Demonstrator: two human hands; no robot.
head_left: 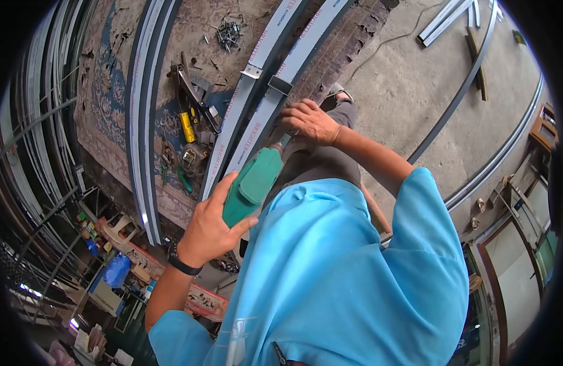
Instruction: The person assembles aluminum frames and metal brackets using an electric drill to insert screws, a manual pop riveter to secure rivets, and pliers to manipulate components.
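My left hand (207,230), with a black band on its wrist, grips the back of a green power drill (252,184). The drill points up and away toward two long aluminium profiles (264,110) wrapped in white printed film, which lie on a patterned carpet. My right hand (309,121) is curled over the edge of the nearer profile, right at the drill's nose. A small metal bracket (280,84) sits across that profile just beyond my fingers. The drill's tip is hidden behind my right hand.
Hand tools, a yellow-handled one (188,127) among them, lie on the carpet (107,122) left of the profiles. Loose screws (228,33) lie further up. More profiles (148,91) lie to the left, others on the concrete floor (409,79). A cluttered bench (119,268) stands at lower left.
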